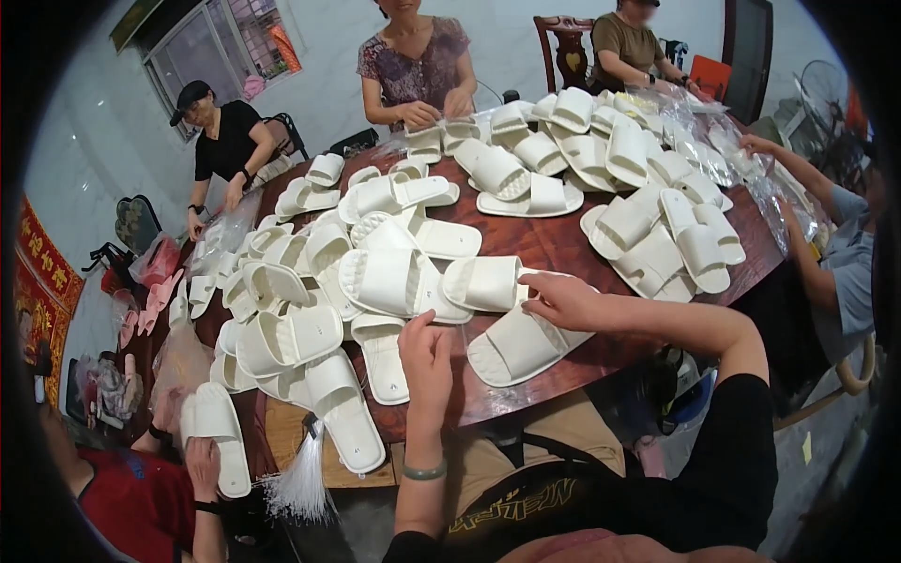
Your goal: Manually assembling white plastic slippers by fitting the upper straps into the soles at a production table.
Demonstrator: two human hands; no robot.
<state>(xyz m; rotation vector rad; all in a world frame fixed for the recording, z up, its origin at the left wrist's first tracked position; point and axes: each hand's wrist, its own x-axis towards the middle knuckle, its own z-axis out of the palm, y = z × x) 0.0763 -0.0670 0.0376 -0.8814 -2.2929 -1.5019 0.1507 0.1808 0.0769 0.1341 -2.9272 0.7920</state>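
White open-toed slippers lie in loose piles across the dark red table before me. My right hand reaches in from the right, fingers bent around the edge of a white slipper that lies toe to the left. Under that hand rests another slipper, near the table's front edge. My left hand, with a bracelet at the wrist, is raised beside the slippers, its fingers loosely curled and apart. I see nothing held in it. Its fingertips are close to a slipper's heel; whether they touch it I cannot tell.
More slippers are heaped at the far right, beside clear plastic bags. A bunch of white plastic ties hangs at the table's near left edge. Several people sit or stand around the table; at lower left, someone's hand holds a slipper.
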